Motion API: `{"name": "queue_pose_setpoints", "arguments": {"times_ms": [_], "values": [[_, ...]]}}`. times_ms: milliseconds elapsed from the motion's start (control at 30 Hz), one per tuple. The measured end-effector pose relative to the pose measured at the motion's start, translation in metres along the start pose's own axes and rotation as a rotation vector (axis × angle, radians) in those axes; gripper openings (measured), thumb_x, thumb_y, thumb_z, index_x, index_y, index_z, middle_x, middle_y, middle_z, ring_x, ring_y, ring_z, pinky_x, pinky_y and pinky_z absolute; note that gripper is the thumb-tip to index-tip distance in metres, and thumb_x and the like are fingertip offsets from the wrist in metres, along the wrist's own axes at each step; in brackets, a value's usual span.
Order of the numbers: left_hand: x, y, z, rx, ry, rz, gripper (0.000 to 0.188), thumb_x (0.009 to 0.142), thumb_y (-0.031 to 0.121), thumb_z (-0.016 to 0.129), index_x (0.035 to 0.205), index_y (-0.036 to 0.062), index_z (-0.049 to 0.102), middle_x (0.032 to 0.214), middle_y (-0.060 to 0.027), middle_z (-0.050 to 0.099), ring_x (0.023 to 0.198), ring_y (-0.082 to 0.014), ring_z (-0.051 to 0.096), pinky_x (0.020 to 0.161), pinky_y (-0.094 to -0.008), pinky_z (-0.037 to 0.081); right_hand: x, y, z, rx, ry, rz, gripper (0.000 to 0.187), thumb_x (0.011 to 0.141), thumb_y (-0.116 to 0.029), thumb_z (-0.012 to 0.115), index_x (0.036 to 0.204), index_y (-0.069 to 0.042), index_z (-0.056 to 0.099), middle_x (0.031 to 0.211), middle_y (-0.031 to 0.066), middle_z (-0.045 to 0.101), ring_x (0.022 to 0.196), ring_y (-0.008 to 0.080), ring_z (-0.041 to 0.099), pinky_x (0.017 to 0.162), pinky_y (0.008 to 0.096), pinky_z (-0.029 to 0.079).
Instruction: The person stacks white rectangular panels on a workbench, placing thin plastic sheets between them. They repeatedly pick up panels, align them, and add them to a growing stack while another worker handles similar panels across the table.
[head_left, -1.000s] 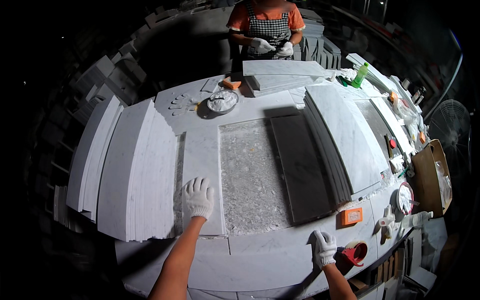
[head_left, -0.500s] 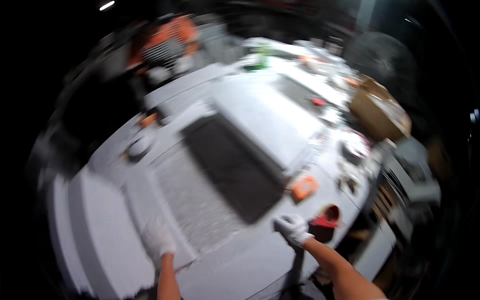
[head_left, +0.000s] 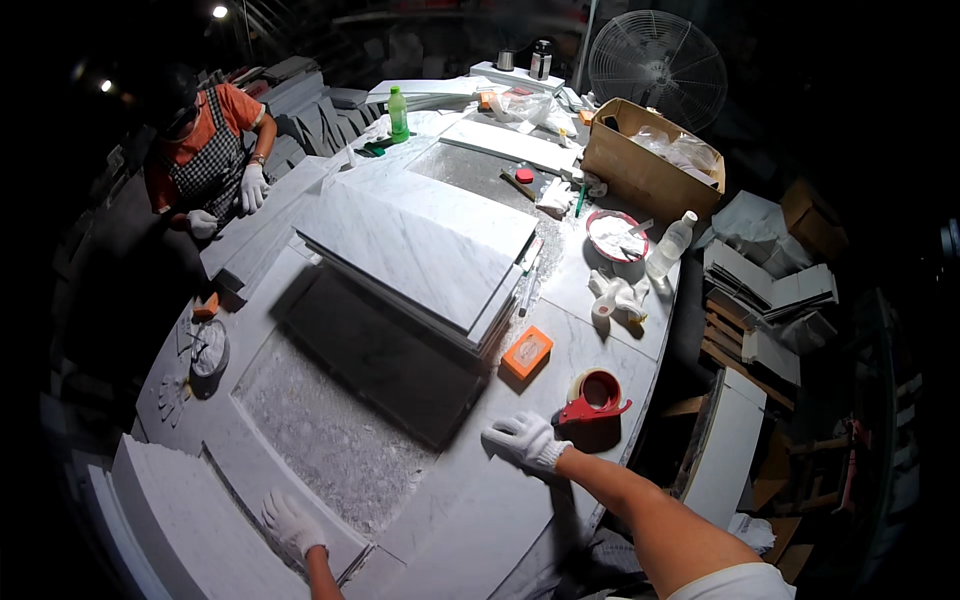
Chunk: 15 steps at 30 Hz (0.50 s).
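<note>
My left hand (head_left: 290, 522), in a white knit glove, lies with its fingers stretched out on a narrow marble strip (head_left: 262, 468). Thicker pale slabs (head_left: 165, 510) stand just to its left. My right hand (head_left: 527, 440), gloved the same way, rests on the pale marble surface (head_left: 468, 505) with its fingers extended to the left, holding nothing that I can see. Closest to it are a red tape dispenser (head_left: 592, 405) on the right and an orange box (head_left: 527, 352) above. Beyond both hands, a stack of veined marble slabs (head_left: 420, 250) casts a dark shadow over the grey recess (head_left: 310, 420).
A co-worker (head_left: 215, 150) in an orange shirt and checked apron is at the far left. Bowls of white powder or paste stand left (head_left: 210, 347) and right (head_left: 617, 236). A clear bottle (head_left: 672, 245), cardboard box (head_left: 650, 160) and large fan (head_left: 657, 70) are farther right.
The view has turned and sharpened, shifting the whole scene in the picture. My left hand still rests on the strip, and my right hand remains beside the tape dispenser.
</note>
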<state>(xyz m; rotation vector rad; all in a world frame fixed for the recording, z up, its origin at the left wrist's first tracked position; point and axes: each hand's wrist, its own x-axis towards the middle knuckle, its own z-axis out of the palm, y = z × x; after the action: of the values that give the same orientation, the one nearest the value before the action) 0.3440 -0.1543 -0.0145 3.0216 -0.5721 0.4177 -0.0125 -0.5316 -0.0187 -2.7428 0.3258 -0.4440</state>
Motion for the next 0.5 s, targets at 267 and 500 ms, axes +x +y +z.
{"name": "queue_pose_setpoints", "arguments": {"times_ms": [267, 500], "values": [[0.0, 0.009, 0.001, -0.024, -0.012, -0.035, 0.04, 0.099, 0.029, 0.046, 0.132, 0.0072, 0.056, 0.138, -0.0137, 0.052, 0.128, -0.0328, 0.045, 0.11, -0.0446, 0.032, 0.002, 0.001, -0.003, -0.04, -0.009, -0.18, 0.05, 0.073, -0.021, 0.065, 0.123, -0.015, 0.057, 0.107, 0.0035, 0.059, 0.095, 0.0253, 0.062, 0.075, 0.0398, 0.051], [-0.008, -0.003, 0.008, -0.015, 0.118, 0.065, 0.036, 0.098, 0.027, 0.048, 0.127, 0.0086, 0.059, 0.133, -0.0124, 0.056, 0.127, -0.0313, 0.046, 0.111, -0.0456, 0.03, 0.019, -0.021, -0.031, 0.173, -0.026, -0.097, 0.041, 0.081, -0.016, 0.067, 0.121, -0.011, 0.062, 0.118, 0.0096, 0.062, 0.107, 0.0345, 0.06, 0.088, 0.0442, 0.051]]}}
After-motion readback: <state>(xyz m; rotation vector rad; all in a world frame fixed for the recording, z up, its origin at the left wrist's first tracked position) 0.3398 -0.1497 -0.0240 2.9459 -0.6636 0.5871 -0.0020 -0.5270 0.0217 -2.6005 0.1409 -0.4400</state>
